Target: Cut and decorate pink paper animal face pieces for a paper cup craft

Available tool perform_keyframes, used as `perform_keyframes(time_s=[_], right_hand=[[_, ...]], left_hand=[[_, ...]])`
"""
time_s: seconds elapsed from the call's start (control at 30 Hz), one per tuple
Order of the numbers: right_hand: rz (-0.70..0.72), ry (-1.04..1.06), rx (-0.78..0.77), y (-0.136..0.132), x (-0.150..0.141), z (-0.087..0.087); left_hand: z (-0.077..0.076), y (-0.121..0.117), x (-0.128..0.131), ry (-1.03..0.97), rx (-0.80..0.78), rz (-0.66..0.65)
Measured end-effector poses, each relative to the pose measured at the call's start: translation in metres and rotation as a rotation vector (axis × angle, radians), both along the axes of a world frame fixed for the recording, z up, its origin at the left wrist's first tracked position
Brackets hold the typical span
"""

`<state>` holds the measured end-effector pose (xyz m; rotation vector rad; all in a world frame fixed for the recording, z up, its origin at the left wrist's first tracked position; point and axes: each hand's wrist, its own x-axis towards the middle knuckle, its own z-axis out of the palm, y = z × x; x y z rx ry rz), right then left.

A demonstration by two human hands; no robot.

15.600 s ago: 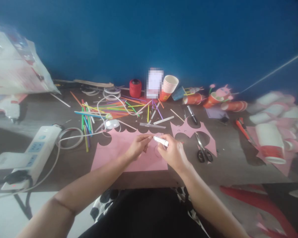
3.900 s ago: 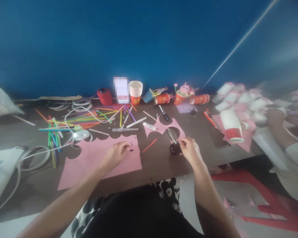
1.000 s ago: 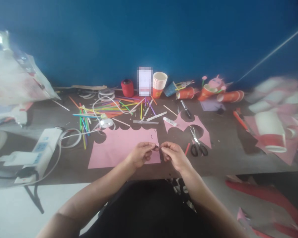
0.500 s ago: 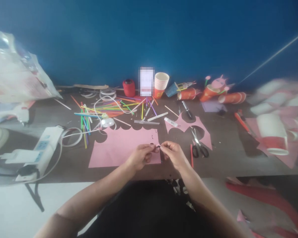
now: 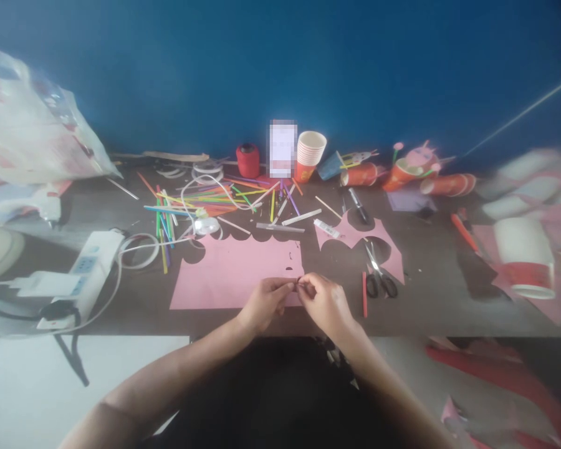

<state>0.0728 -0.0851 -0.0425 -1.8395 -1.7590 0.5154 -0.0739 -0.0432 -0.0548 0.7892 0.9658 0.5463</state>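
Note:
My left hand (image 5: 265, 304) and my right hand (image 5: 326, 307) meet fingertip to fingertip above the near right edge of a pink paper sheet (image 5: 224, 274). Both are closed in a pinch on a small dark piece (image 5: 298, 280); it is mostly covered by my fingers, and its kind is unclear. The sheet has scalloped cut-outs along its far edge and small dark marks near its right side. To the right of my hands lie a red stick (image 5: 364, 294), black-handled scissors (image 5: 378, 274) and a cut pink paper scrap (image 5: 350, 237). A small white tube (image 5: 326, 228) rests on the scrap.
Colourful sticks (image 5: 210, 199) and white cables lie behind the sheet. A power strip (image 5: 84, 268) and glue gun (image 5: 44, 202) are left. Stacked paper cups (image 5: 310, 156) stand at the back; a red cutter (image 5: 465, 231) and a cup (image 5: 523, 259) are right.
My fingertips have come closer together, and the dark piece is now more covered. The whole view has shifted slightly, so the table items appear further right.

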Motion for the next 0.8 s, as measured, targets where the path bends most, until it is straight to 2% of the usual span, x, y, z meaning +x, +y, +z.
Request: perform_keyframes(time_s=[0.13,0.27,0.37,0.5,0.57,0.7,0.8], right_hand=[[0.045,0.068,-0.02,-0.001,0.002,0.003],[0.043,0.242,-0.092,-0.002,0.005,0.008],[0.008,0.393,-0.151,-0.002,0.008,0.009],[-0.101,0.517,-0.156,0.0,0.014,0.008],[-0.116,0.573,-0.171,0.002,0.015,0.009],[-0.055,0.689,-0.214,0.007,0.011,0.01],[-0.077,0.736,-0.242,0.01,0.009,0.004]], left_hand=[[-0.002,0.003,0.001,-0.074,-0.057,0.028],[0.0,0.005,0.001,-0.103,-0.128,0.042],[0.001,0.006,0.002,-0.097,-0.182,0.063],[0.0,0.006,0.0,-0.122,-0.256,0.072],[0.001,0.006,0.0,-0.124,-0.27,0.073],[0.004,0.004,0.002,-0.12,-0.264,0.054],[0.004,0.003,0.003,-0.151,-0.276,0.042]])
